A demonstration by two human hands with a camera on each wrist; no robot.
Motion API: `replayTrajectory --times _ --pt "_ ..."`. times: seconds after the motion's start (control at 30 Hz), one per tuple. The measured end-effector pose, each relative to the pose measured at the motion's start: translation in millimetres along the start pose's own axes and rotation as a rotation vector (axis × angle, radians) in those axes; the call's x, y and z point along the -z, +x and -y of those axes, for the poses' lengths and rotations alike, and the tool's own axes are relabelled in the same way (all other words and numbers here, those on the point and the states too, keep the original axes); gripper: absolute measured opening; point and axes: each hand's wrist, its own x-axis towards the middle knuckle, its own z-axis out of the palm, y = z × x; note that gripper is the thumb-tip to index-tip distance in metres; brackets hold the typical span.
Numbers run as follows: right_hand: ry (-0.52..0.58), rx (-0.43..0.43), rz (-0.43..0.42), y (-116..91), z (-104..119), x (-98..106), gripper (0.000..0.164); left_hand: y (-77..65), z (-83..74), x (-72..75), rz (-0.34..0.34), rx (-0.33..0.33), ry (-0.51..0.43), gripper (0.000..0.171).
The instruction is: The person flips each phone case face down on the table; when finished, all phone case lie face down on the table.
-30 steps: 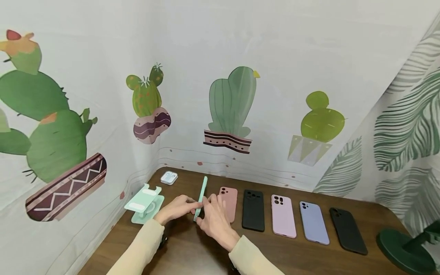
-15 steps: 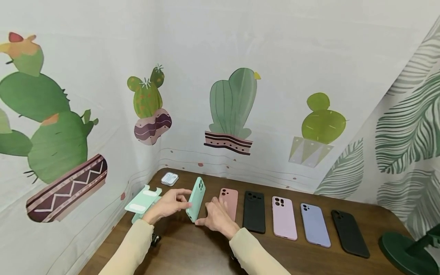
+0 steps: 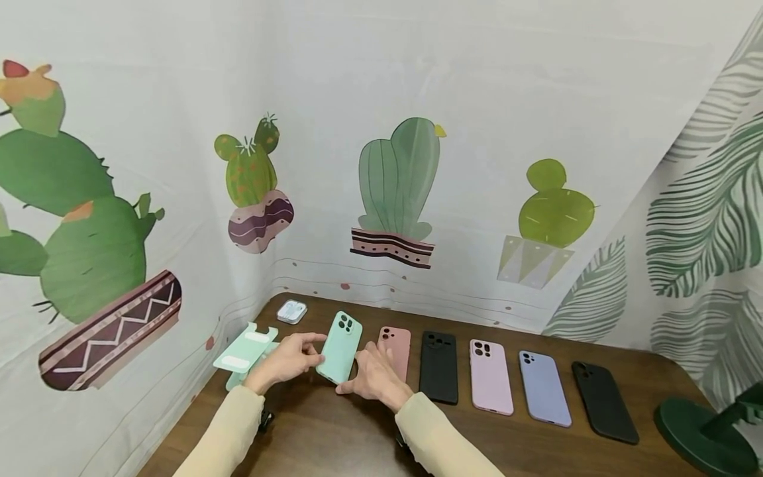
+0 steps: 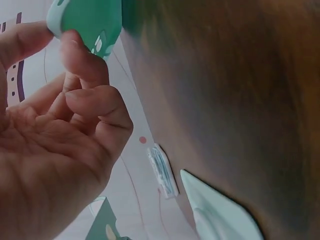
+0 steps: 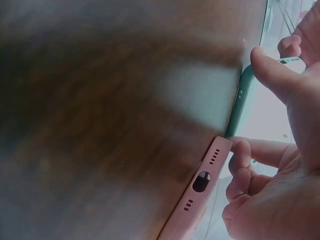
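A mint green phone case [image 3: 341, 348] stands tilted low over the table, its back with the camera holes facing up toward the head view. My left hand [image 3: 290, 361] pinches its left edge near the bottom; in the left wrist view the thumb and a finger meet at the rim of the case [image 4: 90, 22]. The right hand [image 3: 375, 374] has its thumb at the lower right corner and its fingers along the right edge. Beside these fingers lies a pink phone case [image 3: 398, 340], partly covered by the right hand. Its bottom end [image 5: 202, 180] shows close by in the right wrist view.
To the right lie a black case [image 3: 438, 371], a light pink case [image 3: 491, 381], a lavender case [image 3: 545, 391] and another black case [image 3: 605, 403]. A mint phone stand [image 3: 247, 348] is left, behind it a small white box [image 3: 292, 311]. A green round base [image 3: 703, 437] stands far right.
The mint green case has turned from edge-on to show its back and leaned down to the left. My left hand has shifted left along with it; the right hand stays near its lower right corner.
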Motion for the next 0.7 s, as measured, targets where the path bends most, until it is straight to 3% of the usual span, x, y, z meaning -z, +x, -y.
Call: replayTrajectory --times 0.3,0.6,0.67,0.7 --pt "0.0 -0.003 -0.005 -0.4 0.3 0.1 0.052 3.4 1.7 -8.0 0.009 0.073 0.213 0.083" --pt "-0.016 -0.008 -0.001 0.8 -0.3 0.9 0.057 7.6 4.4 -13.7 0.022 0.078 0.313 0.073" --pt "-0.013 -0.01 -0.003 0.6 -0.6 1.0 0.057 8.7 4.9 -13.4 0.026 0.071 0.318 0.073" --pt "-0.011 -0.011 -0.004 0.5 -0.6 1.2 0.057 10.1 11.5 -13.7 0.029 0.036 0.327 0.072"
